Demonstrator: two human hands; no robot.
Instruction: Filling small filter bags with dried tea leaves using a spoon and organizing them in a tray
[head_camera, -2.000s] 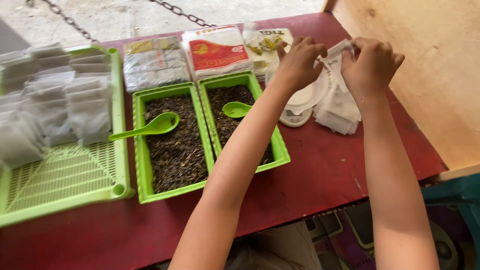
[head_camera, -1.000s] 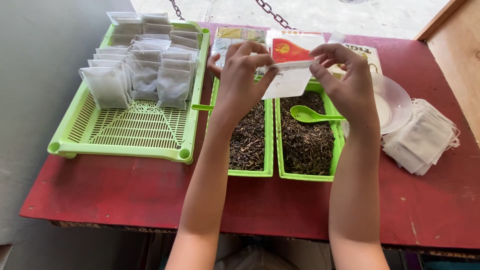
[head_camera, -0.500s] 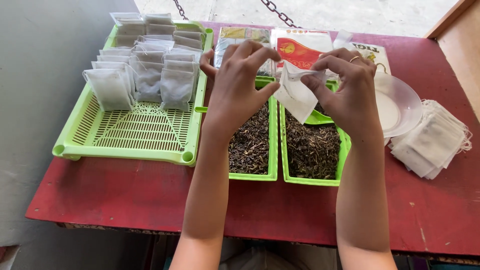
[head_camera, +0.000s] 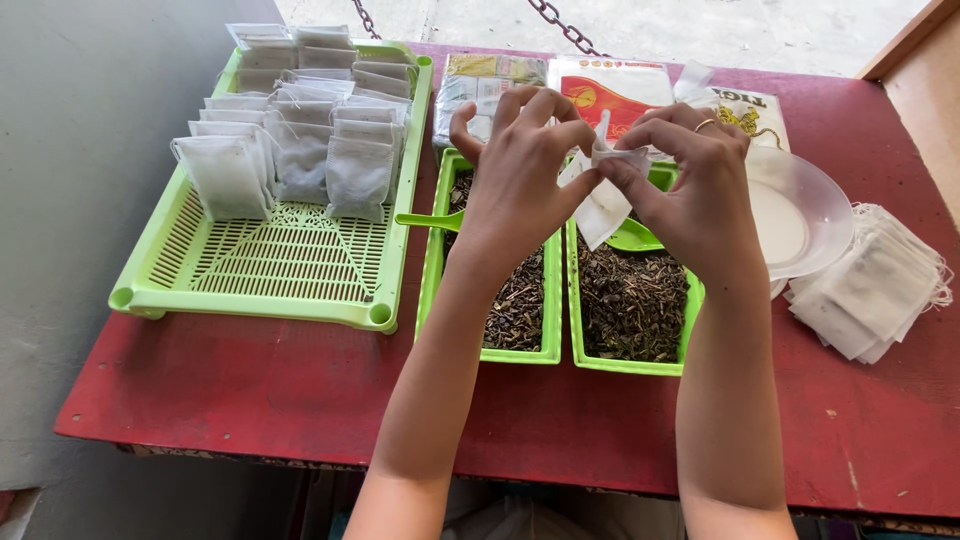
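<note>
Filter bag (head_camera: 606, 195) being held over 2 green trays of dried leaves (head_camera: 630, 300) | left hand (head_camera: 520, 185) and right hand (head_camera: 700, 190) both pinching its top edge | changing since 1 s ago: flat bag is now tilting, mouth being pulled apart | green scoop (head_camera: 632, 237) lying beneath, unused | filled bags standing in slotted tray (head_camera: 270, 265)

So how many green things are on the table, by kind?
Slatted tray: 1
Trays of tea leaves: 2
Spoons: 2
Total: 5
</note>
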